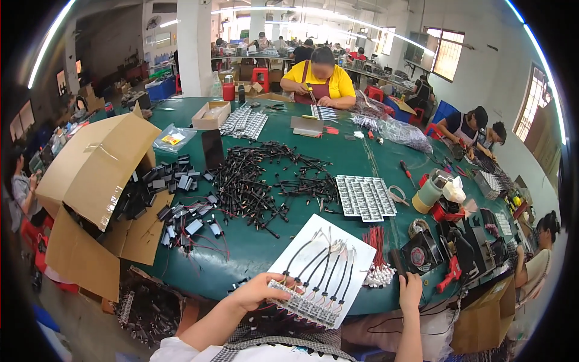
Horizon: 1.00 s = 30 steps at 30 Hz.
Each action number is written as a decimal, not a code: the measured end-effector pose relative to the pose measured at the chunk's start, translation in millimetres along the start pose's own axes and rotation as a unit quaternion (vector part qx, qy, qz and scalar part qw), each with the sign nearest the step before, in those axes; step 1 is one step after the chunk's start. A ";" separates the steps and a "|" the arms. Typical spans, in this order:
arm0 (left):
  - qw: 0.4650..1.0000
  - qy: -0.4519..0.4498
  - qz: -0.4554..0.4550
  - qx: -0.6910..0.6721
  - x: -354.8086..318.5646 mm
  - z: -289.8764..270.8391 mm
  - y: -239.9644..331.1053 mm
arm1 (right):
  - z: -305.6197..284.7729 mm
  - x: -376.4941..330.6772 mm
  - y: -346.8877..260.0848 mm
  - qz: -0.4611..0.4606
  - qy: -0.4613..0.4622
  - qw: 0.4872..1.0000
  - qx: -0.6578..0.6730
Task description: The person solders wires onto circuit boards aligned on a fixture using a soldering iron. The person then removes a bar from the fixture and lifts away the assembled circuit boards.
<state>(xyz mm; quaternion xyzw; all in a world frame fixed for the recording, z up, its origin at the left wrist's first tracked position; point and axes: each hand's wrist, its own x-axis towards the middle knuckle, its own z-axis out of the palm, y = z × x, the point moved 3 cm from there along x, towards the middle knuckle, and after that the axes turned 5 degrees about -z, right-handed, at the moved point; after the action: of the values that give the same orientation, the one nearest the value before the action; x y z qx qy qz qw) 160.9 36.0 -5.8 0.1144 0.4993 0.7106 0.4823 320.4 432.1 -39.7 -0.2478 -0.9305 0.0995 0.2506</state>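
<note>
My left hand (pixel 264 292) is closed on the edge of a panel of small circuit boards (pixel 306 306). Short black cables (pixel 329 270) with thin coloured wire ends run up from the panel. A white sheet (pixel 301 241) lies beneath them, tilted over the table's front edge. At the right, my right hand (pixel 411 292) has its fingers curled at the lower end of a dark bar-shaped tool (pixel 397 263); its fingertips are partly hidden. Beside that tool lies a bundle of red wires with white connectors (pixel 379 274).
The green table (pixel 253 265) bears a heap of black cables (pixel 247 187), another board panel (pixel 365 198) and dark rectangular modules (pixel 193 227). An open carton (pixel 99 157) stands left. A red-handled tool (pixel 449 274) lies right. Across the table, a person in yellow (pixel 322 78) works.
</note>
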 end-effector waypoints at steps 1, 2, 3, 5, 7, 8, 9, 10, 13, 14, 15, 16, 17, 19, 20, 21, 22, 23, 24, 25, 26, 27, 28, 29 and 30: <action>1.000 0.013 0.001 -0.024 -9.6 2.4 10.0 | 1.5 1.4 2.9 0.013 -0.009 1.000 -0.001; 1.000 0.011 0.002 -0.024 -16.9 -1.5 11.9 | 2.0 2.3 3.3 0.012 -0.009 1.000 -0.003; 0.998 0.005 0.029 -0.048 -27.8 -8.0 13.8 | 2.1 2.7 1.8 0.002 -0.005 1.000 -0.022; 0.992 0.011 0.083 -0.089 -52.0 -17.5 15.5 | -0.3 -0.9 -4.5 -0.011 -0.002 0.999 -0.042; 0.985 0.049 0.122 -0.108 -77.1 -23.7 15.8 | -0.3 -4.3 -11.9 -0.010 -0.021 1.000 -0.016; 0.976 0.085 0.156 -0.125 -89.2 -28.3 16.3 | -0.2 -5.2 -15.0 -0.014 -0.021 1.000 -0.016; 0.970 0.115 0.172 -0.132 -100.7 -32.9 14.4 | 1.0 -7.1 -17.0 -0.019 -0.029 0.999 0.004; 0.969 0.116 0.174 -0.132 -112.0 -36.3 11.6 | 2.9 -8.8 -18.3 -0.024 -0.036 0.999 0.024; 0.943 0.098 0.263 -0.178 -152.0 -58.6 0.3 | 14.8 -4.0 -3.9 -0.006 -0.034 0.995 0.095; 0.943 0.099 0.266 -0.176 -165.6 -63.5 -6.8 | 15.3 -4.4 -2.6 -0.008 -0.033 0.995 0.097; 0.920 0.142 0.306 -0.198 -182.3 -65.3 -9.6 | 14.1 -2.5 -4.0 -0.003 -0.010 0.998 0.059; 0.895 0.182 0.344 -0.220 -198.0 -66.8 -13.3 | 10.8 -2.5 -7.1 0.005 0.015 1.000 0.020; 0.872 0.234 0.373 -0.213 -214.0 -67.5 -17.9 | 8.3 -2.3 -10.1 0.018 0.013 1.000 -0.006; 0.824 0.312 0.443 -0.165 -244.4 -78.4 -31.6 | 9.3 -6.5 -12.7 0.004 0.046 0.998 -0.047; 0.808 0.351 0.451 -0.145 -262.0 -82.3 -40.9 | 7.1 -9.0 -12.0 -0.007 0.077 0.993 -0.091; 0.768 0.367 0.508 -0.135 -275.1 -72.0 -36.2 | 6.5 -7.8 -16.9 0.018 0.060 0.994 -0.091; 0.684 0.455 0.545 -0.167 -283.6 -63.0 -35.6 | 2.0 -6.3 -20.9 0.015 0.059 0.994 -0.090; 0.565 0.379 0.576 -0.454 -295.7 -91.5 -61.2 | -3.3 -4.4 -22.6 0.029 0.042 0.995 -0.088; 0.736 0.312 0.595 -0.089 -325.5 -99.6 -59.4 | -5.5 -4.9 -24.2 0.048 0.024 0.995 -0.088; 0.647 0.352 0.656 -0.164 -335.1 -77.4 -59.4 | 0.7 -2.9 -26.7 0.040 0.020 0.995 -0.091; 0.642 0.363 0.654 -0.170 -352.9 -100.9 -67.4 | 9.3 -2.4 -26.2 0.036 0.035 0.994 -0.097; 0.666 0.315 0.665 -0.120 -395.6 -130.7 -89.8 | 16.1 0.2 -32.0 0.012 0.040 0.994 -0.100; 0.682 0.279 0.673 -0.071 -439.8 -142.0 -126.7 | 20.4 2.9 -30.5 0.003 0.022 0.995 -0.101; 0.475 0.539 0.657 -0.230 -476.1 -175.4 -184.5 | 23.0 0.5 -28.0 -0.004 0.019 0.995 -0.100; 0.477 0.620 0.584 -0.215 -481.7 -162.6 -177.5 | 21.6 -0.9 -22.6 -0.021 0.032 0.992 -0.123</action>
<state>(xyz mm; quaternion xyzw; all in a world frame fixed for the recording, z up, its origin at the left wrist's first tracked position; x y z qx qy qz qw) 402.6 -440.3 -74.9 -0.1982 0.3182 0.7992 -0.4699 300.6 410.9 -51.5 -0.2600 -0.9323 -0.0294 0.2496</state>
